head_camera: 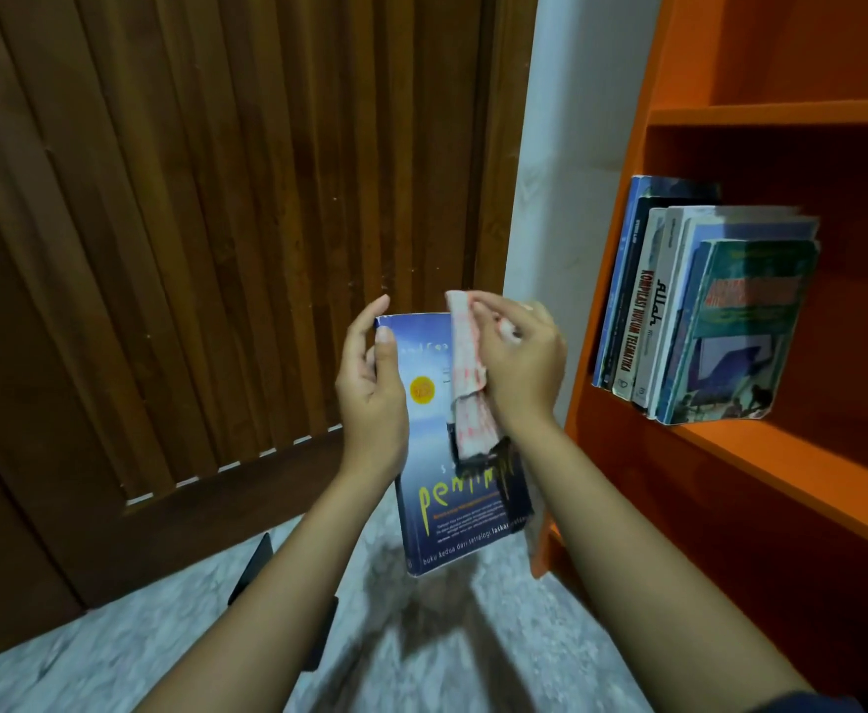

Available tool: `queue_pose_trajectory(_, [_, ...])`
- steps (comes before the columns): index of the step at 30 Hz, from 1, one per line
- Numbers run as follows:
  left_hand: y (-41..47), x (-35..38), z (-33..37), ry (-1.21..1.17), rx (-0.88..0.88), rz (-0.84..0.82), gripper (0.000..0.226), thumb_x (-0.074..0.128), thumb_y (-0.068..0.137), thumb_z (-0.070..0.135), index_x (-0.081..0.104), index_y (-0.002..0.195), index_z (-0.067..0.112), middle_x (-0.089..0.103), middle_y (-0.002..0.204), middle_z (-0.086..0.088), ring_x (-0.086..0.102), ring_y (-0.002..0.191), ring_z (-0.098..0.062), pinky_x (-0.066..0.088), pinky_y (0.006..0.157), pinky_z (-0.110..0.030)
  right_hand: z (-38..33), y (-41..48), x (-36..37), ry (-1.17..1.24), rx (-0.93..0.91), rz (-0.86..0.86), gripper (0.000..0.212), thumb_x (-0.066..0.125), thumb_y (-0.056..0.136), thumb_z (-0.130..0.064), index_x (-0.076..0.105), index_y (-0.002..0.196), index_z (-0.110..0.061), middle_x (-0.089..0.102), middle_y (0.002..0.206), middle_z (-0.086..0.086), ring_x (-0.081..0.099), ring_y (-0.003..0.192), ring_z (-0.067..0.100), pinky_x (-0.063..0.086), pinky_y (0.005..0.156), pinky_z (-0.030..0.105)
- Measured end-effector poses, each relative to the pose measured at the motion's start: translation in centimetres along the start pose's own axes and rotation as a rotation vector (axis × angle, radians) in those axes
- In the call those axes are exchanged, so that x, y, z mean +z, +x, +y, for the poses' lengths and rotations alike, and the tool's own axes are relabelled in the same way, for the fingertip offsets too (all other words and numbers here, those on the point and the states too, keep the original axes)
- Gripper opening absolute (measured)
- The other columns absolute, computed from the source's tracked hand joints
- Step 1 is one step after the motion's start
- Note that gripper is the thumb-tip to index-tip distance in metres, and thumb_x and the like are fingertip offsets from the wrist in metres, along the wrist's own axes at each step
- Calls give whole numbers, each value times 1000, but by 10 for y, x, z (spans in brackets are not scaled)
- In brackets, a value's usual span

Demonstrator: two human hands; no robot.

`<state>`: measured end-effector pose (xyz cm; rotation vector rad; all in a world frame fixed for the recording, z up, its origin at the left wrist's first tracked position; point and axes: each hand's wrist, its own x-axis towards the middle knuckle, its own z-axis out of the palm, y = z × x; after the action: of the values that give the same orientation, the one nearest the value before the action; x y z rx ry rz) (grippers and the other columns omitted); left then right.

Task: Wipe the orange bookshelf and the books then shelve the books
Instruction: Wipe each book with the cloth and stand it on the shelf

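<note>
Up close, both forearms reach fwd from the bottom edge. L hand [370,373] grips the blue book [439,512] at its top-left corner, thumb on the front cover, fingers curled behind. R hand [522,362] pinches a white cloth w/ red print [465,365], folded, and holds it against the cover's upper right; the cloth's tail hangs down over the middle of the cover. Book is held upright in mid-air, a bit tilted, just left of the orange bookshelf [781,470] and not on it. Below is a pale marbled floor [421,656] w/ a dark flat object [257,563] lying on it; can't tell what. On the middle shelf a row of books [704,311] stands upright at the left end, spines out, a green-covered one rightmost. Shelf above holds nothing visible. Behind the hands: slatted wooden door [216,198], then a white wall strip [560,172] btw door and shelf.
</note>
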<state>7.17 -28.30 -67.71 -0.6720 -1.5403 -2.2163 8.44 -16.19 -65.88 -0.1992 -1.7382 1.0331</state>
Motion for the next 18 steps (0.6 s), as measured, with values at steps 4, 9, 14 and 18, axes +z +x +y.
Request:
queue_pose_trajectory(4, [1,2,-1,20,41,20,22,39,98,26,53,114,28,57,83,4,44,64,-19,37,58,-35,11,-19,-1,122,72,73,16,66,85,-19,73,97,-27,66,85,4,62,80,17,48,67,28])
queue_pose_trajectory(9, [8,0,-7,3,27,79,17,38,100,18,51,111,21,60,89,7,51,68,-6,41,62,-28,25,-52,-12,94,-57,-65,19,67,84,-18,70,101,-27,59,80,4,57,71,16,44,63,25])
queue_pose_trajectory(14, [9,3,-10,-3,38,133,14,39,98,19,51,104,22,55,88,4,47,65,-2,38,60,-20,35,-63,-12,156,130,-11,21,66,83,-12,69,97,-28,63,84,6,59,77,17,43,67,20])
queue_pose_trajectory(18, [19,2,-12,11,40,241,14,38,97,21,49,106,18,54,102,-5,52,80,-8,41,72,-23,40,-88,-11,114,-5,-172,20,68,83,-15,73,100,-24,59,79,1,58,73,14,42,64,19])
